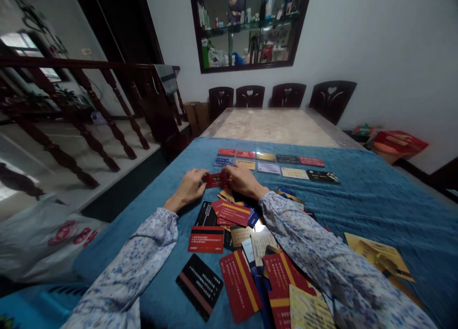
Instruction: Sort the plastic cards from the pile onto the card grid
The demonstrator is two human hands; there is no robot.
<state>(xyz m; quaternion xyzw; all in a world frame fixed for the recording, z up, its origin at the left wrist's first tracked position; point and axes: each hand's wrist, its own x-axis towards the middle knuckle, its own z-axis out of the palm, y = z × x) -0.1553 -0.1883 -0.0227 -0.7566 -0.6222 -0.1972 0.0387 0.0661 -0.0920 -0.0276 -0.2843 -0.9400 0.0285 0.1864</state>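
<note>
My left hand (pixel 189 187) and my right hand (pixel 243 180) meet over a blue cloth (pixel 375 200) and pinch a red card (pixel 215 179) between them, each at one end. Just beyond the hands, two neat rows of cards (pixel 272 163) lie flat on the cloth. Nearer to me, a loose heap of red, black and yellow cards (pixel 236 252) spreads between and under my forearms. A black card (pixel 199 285) lies apart at the front left of the heap.
A bare stone tabletop (pixel 275 126) extends past the cloth to several dark chairs (pixel 286 95) at the wall. A wooden railing (pixel 89 109) runs along the left. Yellow cards (pixel 379 255) lie at the right. Red bags (pixel 397 143) sit on the floor far right.
</note>
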